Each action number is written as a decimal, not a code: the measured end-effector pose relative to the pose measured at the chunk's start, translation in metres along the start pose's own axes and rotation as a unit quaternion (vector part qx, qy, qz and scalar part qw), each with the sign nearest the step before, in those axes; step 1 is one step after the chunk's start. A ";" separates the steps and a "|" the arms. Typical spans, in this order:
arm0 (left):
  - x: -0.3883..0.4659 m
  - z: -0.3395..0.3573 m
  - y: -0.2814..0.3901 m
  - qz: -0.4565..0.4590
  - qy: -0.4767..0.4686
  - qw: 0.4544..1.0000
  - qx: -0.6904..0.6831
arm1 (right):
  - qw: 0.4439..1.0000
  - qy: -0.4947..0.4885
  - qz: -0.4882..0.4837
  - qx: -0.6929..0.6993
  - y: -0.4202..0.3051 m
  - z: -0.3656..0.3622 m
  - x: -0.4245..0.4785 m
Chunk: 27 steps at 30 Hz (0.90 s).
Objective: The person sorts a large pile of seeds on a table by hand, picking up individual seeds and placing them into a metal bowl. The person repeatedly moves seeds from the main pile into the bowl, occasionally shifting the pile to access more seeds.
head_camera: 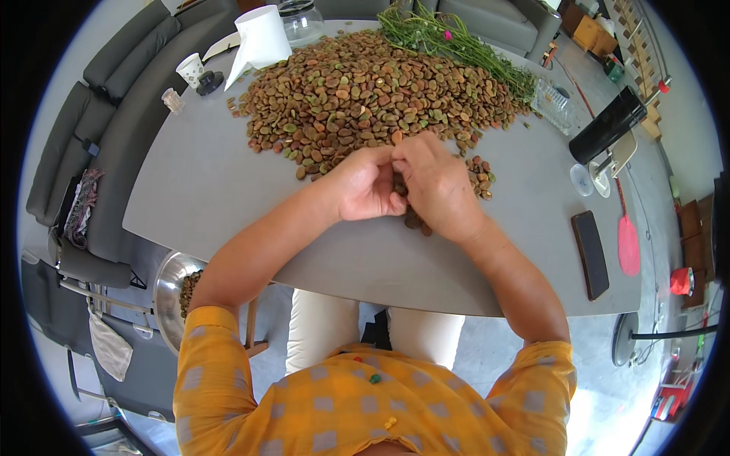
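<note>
A wide heap of brown, reddish and green dried beans or seeds (pixel 365 91) covers the far middle of the grey table (pixel 188 182). At its near edge my two hands meet. My left hand (pixel 368 185) is half curled, palm turned inward, its thumb and finger touching the other hand's fingertips. My right hand (pixel 436 182) is bent over with its fingers pinched together; what lies between the fingertips is too small to tell. Some dark beans show between the palms, and a few more (pixel 419 222) lie just below. A small group of beans (pixel 481 176) sits right of my right hand.
Green stems with a pink flower (pixel 456 45) lie behind the heap. Around the table stand a white paper cone (pixel 262 40), a patterned cup (pixel 190 69), a black bottle (pixel 607 125), a phone (pixel 591 255) and a pink fly swatter (pixel 628 245). A metal bowl (pixel 168 302) is below, left.
</note>
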<state>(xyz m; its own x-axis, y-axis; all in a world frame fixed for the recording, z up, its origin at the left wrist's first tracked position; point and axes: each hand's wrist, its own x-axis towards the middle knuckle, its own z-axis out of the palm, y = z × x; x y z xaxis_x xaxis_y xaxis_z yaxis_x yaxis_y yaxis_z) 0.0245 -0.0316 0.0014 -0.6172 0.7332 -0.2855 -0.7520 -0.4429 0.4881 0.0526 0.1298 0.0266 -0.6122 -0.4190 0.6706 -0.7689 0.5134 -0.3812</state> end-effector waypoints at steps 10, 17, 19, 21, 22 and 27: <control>-0.009 0.003 0.003 0.027 0.014 0.999 -0.017 | 0.997 0.048 -0.004 0.053 0.005 0.005 0.005; -0.049 0.010 0.046 0.180 0.014 0.974 0.133 | 0.996 0.036 0.081 -0.026 0.054 -0.005 -0.012; -0.080 0.012 0.055 0.241 0.024 0.960 0.141 | 0.994 0.021 0.105 -0.032 0.063 -0.005 -0.015; -0.116 -0.003 0.057 0.273 0.036 0.947 0.165 | 0.995 0.018 0.093 -0.031 0.063 -0.006 -0.016; -0.139 -0.010 0.055 0.292 0.082 0.935 0.184 | 0.995 0.020 0.089 -0.029 0.061 -0.004 -0.016; -0.269 -0.062 0.018 0.419 0.358 0.819 0.159 | 0.997 0.000 0.074 -0.019 0.051 0.000 -0.018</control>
<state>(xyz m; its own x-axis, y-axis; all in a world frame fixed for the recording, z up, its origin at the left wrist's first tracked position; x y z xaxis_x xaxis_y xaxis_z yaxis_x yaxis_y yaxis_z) 0.1622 -0.2685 0.0361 -0.9490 -0.3004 -0.0951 0.0330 -0.3949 0.9181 0.0246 0.1638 -0.0049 -0.7185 -0.3368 0.6085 -0.6624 0.5982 -0.4510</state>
